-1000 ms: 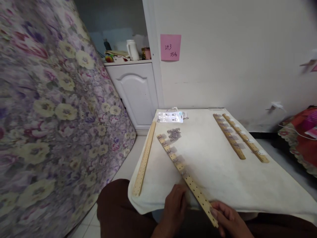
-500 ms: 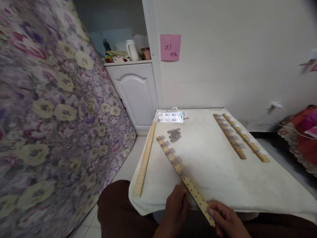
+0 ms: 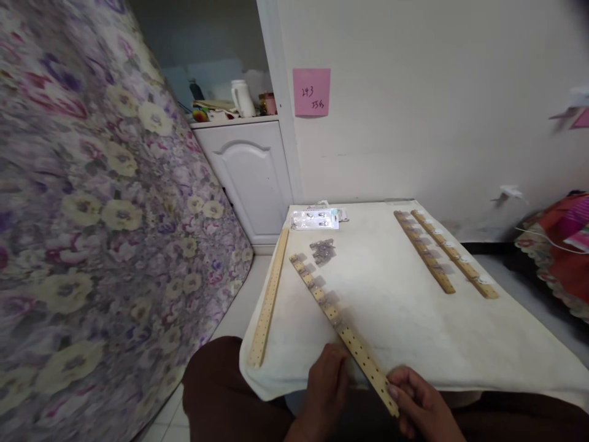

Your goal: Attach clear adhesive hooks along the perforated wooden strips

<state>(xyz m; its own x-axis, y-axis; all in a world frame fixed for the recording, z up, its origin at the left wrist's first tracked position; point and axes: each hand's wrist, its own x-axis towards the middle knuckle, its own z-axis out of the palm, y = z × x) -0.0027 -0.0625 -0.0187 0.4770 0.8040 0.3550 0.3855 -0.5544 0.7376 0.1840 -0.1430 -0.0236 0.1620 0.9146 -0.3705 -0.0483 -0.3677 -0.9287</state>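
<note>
My right hand [image 3: 421, 402] is closed on the near end of a light wooden strip with rows of small holes [image 3: 361, 355], thumb on top. The strip slants away to the left across the table, with several small clear or metallic pieces fixed along its far half. Beside the strip's left edge, at the table's front, my left hand [image 3: 326, 383] is closed with curled fingers; what they hold, if anything, is hidden. Past the strip's far end lies a small pile of metallic-looking pieces [image 3: 323, 250].
Another holed wooden strip [image 3: 269, 301] lies along the left edge of the cloth-covered table [image 3: 381, 270]. Two strips with pieces on them, one browner [image 3: 423, 252] and one lighter [image 3: 454, 255], lie at the right. Clear packaging [image 3: 314, 219] lies at the back left. A floral curtain [image 3: 105, 245] hangs left.
The view has shifted slightly. Both hands and the wooden strip keep nearly the same places.
</note>
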